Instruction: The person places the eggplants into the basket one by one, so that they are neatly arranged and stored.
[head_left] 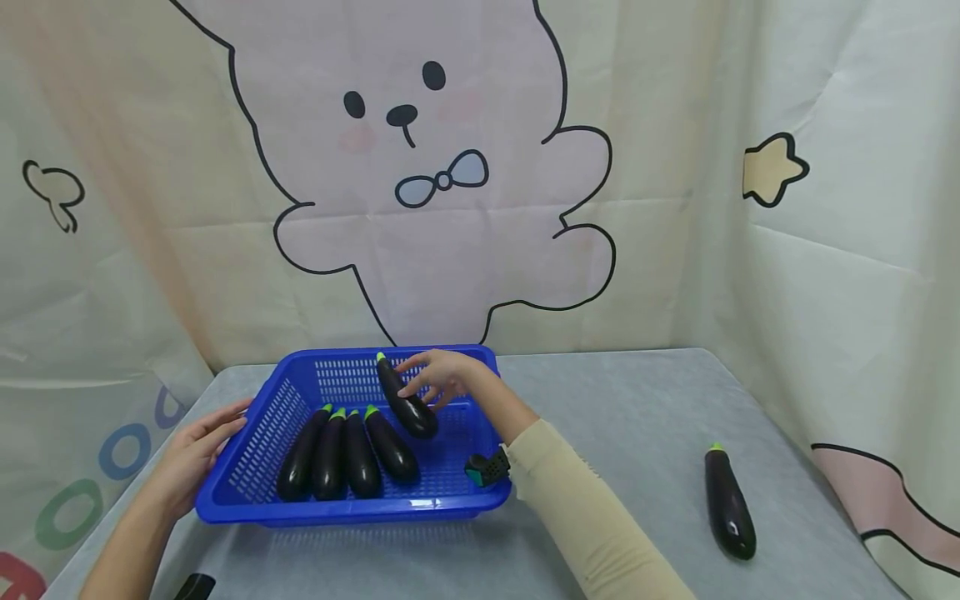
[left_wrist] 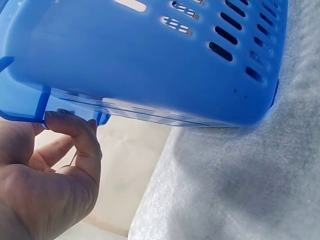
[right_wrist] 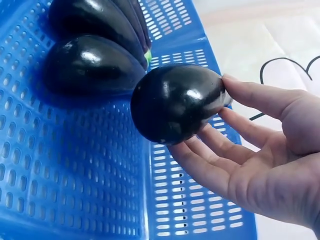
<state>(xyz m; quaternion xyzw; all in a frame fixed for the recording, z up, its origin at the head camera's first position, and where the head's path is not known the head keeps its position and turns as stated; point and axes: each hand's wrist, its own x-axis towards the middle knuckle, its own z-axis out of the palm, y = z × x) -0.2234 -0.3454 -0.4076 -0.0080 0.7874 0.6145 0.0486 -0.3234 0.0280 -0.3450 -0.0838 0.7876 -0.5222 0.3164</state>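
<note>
My right hand [head_left: 444,375] holds an eggplant [head_left: 408,407] by pinching it between thumb and fingers, over the far right part of a blue plastic basket [head_left: 337,511]. In the right wrist view, this eggplant [right_wrist: 172,102] has its rounded end toward the camera, and the fingers [right_wrist: 210,170] support it from the side and below. Several more eggplants [head_left: 328,458] lie side by side in the basket's left half, green stem ends pointing away. At the basket's left edge, my left hand [head_left: 191,454] grips the rim; in the left wrist view its fingers [left_wrist: 75,132] curl there.
Another eggplant [head_left: 729,504] lies on the grey cloth-covered table [head_left: 600,433] to the right. A dark object [head_left: 197,587] shows at the bottom left edge. Behind the table hangs a curtain [head_left: 660,167] with cartoon drawings.
</note>
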